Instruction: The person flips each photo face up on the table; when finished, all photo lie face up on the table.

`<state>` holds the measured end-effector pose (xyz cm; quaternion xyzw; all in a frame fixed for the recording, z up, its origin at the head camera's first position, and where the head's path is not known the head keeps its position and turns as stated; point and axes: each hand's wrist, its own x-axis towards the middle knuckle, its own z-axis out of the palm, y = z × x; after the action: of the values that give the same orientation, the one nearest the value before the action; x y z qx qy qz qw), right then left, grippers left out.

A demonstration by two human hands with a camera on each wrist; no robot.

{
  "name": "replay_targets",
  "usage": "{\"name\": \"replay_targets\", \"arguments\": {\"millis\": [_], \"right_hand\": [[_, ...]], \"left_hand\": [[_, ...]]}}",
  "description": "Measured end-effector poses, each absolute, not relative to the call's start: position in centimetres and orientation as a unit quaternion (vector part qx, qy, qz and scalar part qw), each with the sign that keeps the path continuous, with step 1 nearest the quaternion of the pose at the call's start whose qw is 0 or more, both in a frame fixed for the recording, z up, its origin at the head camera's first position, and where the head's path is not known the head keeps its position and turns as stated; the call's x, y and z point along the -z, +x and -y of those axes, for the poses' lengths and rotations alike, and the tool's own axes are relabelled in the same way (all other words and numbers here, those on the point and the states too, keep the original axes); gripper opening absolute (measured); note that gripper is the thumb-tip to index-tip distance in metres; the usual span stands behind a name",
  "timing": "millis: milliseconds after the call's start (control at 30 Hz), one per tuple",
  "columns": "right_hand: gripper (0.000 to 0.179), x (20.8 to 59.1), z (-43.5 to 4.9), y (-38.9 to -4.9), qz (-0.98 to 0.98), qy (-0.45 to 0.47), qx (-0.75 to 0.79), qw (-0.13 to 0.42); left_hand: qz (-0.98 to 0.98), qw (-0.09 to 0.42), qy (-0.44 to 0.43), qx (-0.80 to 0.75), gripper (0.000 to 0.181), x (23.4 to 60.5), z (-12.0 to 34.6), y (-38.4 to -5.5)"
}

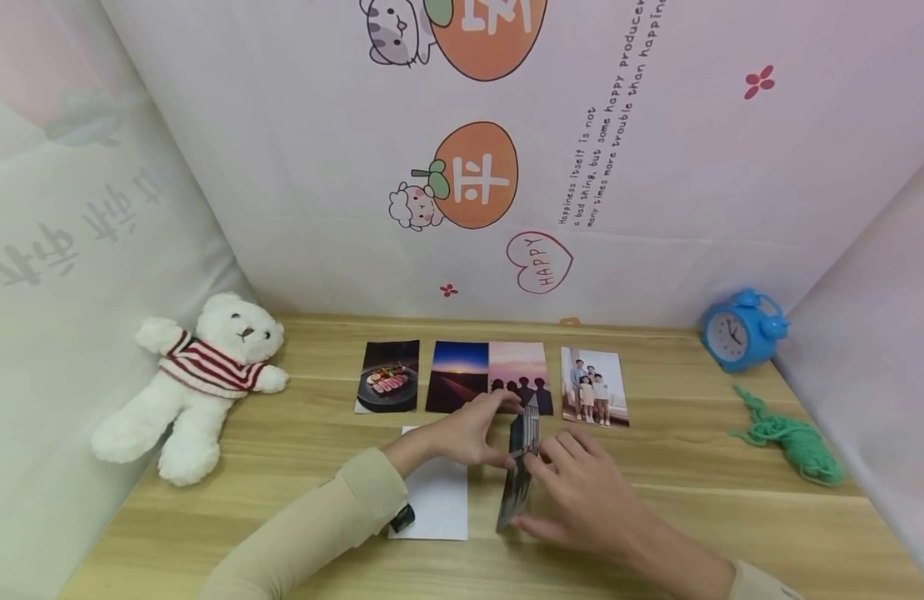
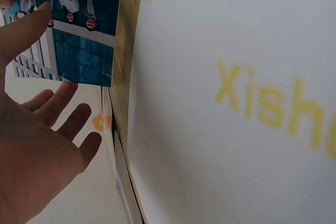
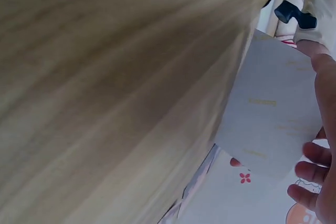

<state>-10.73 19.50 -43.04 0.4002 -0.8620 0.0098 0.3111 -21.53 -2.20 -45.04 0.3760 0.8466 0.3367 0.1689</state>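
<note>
An upright photo (image 1: 517,471) stands edge-on between both hands, just above the table. In the left wrist view, the photo's picture side (image 2: 86,59) shows several people before a dark blue background. My left hand (image 1: 471,429) holds its far end, thumb across the picture side and fingers by the edge. From the other side, my right hand (image 1: 592,500) pinches it nearer me, facing its pale back (image 3: 270,108) with faint yellow print. A white card (image 1: 439,500) lies under my left forearm, partly hidden.
Behind the hands lie a food photo (image 1: 387,379), a sunset photo (image 1: 458,375), a pink-sky photo (image 1: 517,362) and a family photo (image 1: 592,387). A white teddy bear (image 1: 207,367) sits left. On the right are a blue alarm clock (image 1: 742,331) and green yarn (image 1: 799,446).
</note>
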Motion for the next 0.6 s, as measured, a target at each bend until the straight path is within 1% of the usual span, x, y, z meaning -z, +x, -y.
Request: {"name": "replay_targets", "arguments": {"millis": [133, 433, 500, 600], "right_hand": [[0.066, 43.35, -19.76, -10.58, 0.860, 0.406, -0.015, 0.308], [0.055, 43.79, -20.11, -10.50, 0.840, 0.455, -0.010, 0.296], [0.053, 43.93, -20.20, -10.40, 0.840, 0.462, -0.012, 0.284], [0.053, 44.12, -20.31, -10.14, 0.853, 0.459, -0.010, 0.247]], "left_hand": [[-0.863, 0.159, 0.378, -0.295, 0.088, 44.59, 1.84, -21.24], [-0.871, 0.158, 0.397, -0.243, 0.079, 44.00, 1.65, -21.17], [-0.872, 0.161, 0.400, -0.231, 0.080, 44.10, 1.60, -21.22], [-0.877, 0.160, 0.404, -0.206, 0.082, 44.41, 1.52, -21.26]]}}
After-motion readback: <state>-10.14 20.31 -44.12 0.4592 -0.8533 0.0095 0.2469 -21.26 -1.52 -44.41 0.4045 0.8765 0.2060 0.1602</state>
